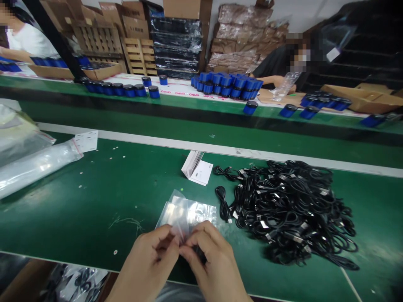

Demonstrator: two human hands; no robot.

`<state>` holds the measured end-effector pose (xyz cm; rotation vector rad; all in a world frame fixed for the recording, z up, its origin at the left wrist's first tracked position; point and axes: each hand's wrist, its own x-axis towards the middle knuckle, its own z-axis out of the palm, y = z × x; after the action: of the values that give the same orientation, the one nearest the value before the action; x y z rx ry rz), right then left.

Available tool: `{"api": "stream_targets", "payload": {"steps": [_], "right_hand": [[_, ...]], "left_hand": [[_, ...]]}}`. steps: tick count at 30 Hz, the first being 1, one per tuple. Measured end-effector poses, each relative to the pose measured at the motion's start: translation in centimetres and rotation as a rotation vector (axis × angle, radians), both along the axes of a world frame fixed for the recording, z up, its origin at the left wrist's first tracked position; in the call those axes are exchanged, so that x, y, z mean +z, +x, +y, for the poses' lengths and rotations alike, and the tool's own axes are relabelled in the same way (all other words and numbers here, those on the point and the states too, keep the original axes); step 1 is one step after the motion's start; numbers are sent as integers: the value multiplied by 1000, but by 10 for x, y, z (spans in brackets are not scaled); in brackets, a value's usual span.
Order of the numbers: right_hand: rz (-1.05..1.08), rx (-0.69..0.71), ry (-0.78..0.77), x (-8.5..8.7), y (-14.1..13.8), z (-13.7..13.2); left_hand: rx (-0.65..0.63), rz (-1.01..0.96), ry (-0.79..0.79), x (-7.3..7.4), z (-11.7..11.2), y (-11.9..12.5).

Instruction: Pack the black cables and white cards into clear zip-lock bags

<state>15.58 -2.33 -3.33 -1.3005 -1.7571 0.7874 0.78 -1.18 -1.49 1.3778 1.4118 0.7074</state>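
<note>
Both grips (147,253) (217,253) on clear bag (182,227)

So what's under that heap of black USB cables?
Green tabletop shows around the black USB cables; what lies directly beneath them is covered, so I can't tell.

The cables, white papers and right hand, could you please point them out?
Cables (292,205): head view, middle of the black pile.
White papers (202,172): head view, the flat front sheet.
Right hand (215,253): head view, back of the hand.
</note>
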Motion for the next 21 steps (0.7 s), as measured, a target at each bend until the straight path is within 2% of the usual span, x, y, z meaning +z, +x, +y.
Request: {"api": "stream_targets", "payload": {"steps": [6, 10, 13, 18, 21], "right_hand": [[-180, -14, 137, -11, -3, -8], [-224, 4, 189, -8, -4, -7], [-216, -48, 207, -3, -4, -5], [-375, -61, 104, 7, -2, -6], [-456, -152, 182, 8, -1, -3]], "left_hand": [[1, -62, 4, -1, 4, 3], [-114, 82, 51, 1, 4, 8], [-156, 193, 152, -1, 3, 9], [-207, 306, 389, -10, -1, 6], [-181, 335, 483, -11, -6, 6]]}}
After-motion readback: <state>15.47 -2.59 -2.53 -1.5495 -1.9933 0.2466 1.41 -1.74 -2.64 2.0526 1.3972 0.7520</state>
